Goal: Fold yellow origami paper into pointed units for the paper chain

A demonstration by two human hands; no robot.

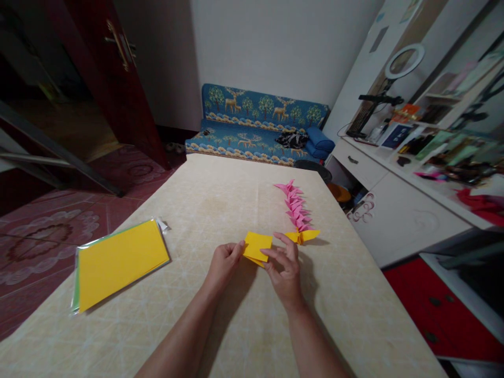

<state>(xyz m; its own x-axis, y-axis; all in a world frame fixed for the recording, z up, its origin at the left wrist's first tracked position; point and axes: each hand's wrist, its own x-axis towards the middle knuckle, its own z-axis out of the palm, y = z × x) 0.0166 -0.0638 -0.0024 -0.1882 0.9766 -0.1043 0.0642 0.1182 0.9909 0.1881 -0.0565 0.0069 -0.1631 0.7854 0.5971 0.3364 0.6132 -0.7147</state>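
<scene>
A small folded square of yellow paper (258,244) is held up between my two hands just above the table. My left hand (227,258) pinches its left edge between thumb and curled fingers. At the opposite edge, my right hand (286,268) has its thumb and a finger on the lower right corner, with the other fingers raised. The lower layers hang slightly apart from the top. Beyond my right hand stands a yellow origami crane (302,237) with spread wings. A row of several pink origami cranes (296,205) stretches away behind it.
A stack of yellow paper (122,262) lies on a clear plastic packet at the table's left, green showing at its edge. The cloth-covered table (220,194) reaches toward a blue patterned sofa (244,136). A cluttered white dresser (378,184) stands on the right.
</scene>
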